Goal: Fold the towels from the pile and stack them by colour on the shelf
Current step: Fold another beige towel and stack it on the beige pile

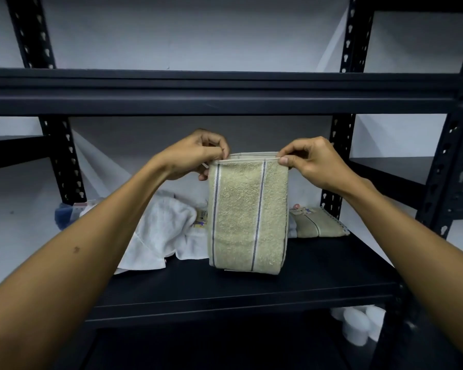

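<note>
Both hands up at shelf height, each pinching a top corner of the beige striped towel (247,214): left hand (198,156) on the left corner, right hand (309,162) on the right. Towel hangs doubled, several layered edges aligned at the top, bottom fold just at the black shelf board (318,273). Looks like the corner pinch keeps edges matched so gravity squares the fold. A folded beige towel (318,222) already sits back right, probably the stack this one joins. Unfolded white towels (163,231) lie heaped to the left, something blue (64,216) behind them.
</note>
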`<state>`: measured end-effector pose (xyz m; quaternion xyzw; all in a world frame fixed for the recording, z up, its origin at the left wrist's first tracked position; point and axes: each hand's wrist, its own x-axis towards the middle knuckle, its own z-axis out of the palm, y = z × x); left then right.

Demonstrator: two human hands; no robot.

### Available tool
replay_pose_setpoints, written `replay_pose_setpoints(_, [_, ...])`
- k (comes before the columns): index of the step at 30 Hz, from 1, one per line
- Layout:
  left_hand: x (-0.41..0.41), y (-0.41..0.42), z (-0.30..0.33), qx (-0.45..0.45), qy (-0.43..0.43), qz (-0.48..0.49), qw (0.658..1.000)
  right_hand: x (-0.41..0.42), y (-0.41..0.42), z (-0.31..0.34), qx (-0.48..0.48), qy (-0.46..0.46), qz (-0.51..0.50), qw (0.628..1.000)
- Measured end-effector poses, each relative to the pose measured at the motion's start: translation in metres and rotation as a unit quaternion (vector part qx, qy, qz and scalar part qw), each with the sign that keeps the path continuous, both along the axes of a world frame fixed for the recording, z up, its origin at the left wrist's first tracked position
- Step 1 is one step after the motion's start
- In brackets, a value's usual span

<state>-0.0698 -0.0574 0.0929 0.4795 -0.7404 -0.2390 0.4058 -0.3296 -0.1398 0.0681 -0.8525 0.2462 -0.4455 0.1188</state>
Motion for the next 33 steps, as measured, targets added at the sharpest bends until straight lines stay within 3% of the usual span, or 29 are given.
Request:
replay_pose_setpoints(4, [0.004,0.001,-0.006,0.027,-0.078,0.036,0.996,-0.003,-0.002,-0.005,0.015,0.019,0.011,1.0])
replay_pose_setpoints(9, [0.011,-0.001,-0.014,0.034,-0.085,0.029,0.995,-0.003,-0.005,-0.015,0.082,-0.027,0.036,0.996])
replay_pose_setpoints(12, [0.007,-0.004,-0.023,0.002,-0.034,0.037,0.999,-0.002,-0.004,-0.019,0.083,-0.011,0.024,0.996])
replay_pose_setpoints(16, [-0.001,-0.008,-0.038,-0.02,0.098,0.038,0.994,-0.006,-0.005,-0.023,0.084,0.058,-0.002,0.995])
replay_pose_setpoints(20, [-0.017,-0.01,-0.051,-0.002,0.056,0.022,0.998,0.006,0.01,-0.022,0.097,0.151,0.025,0.983])
replay_pose_setpoints(23, [-0.026,-0.007,-0.058,-0.006,0.08,0.015,0.997,0.022,0.019,-0.022,0.088,0.243,0.026,0.966])
replay_pose_setpoints(26, [-0.027,-0.003,-0.071,0.019,0.147,0.001,0.989,0.025,0.017,-0.025,0.101,0.193,0.034,0.975])
replay_pose_setpoints(28, [-0.021,-0.004,-0.09,0.069,0.105,-0.004,0.992,0.022,0.015,-0.026,0.122,0.138,0.05,0.982])
replay_pose_setpoints(31, [-0.001,-0.013,-0.131,0.152,-0.078,0.047,0.984,0.018,0.016,-0.025,0.138,0.082,0.066,0.985])
replay_pose_setpoints(33, [0.013,-0.021,-0.154,0.167,-0.155,0.08,0.97,0.015,0.016,-0.024,0.132,0.066,0.072,0.986])
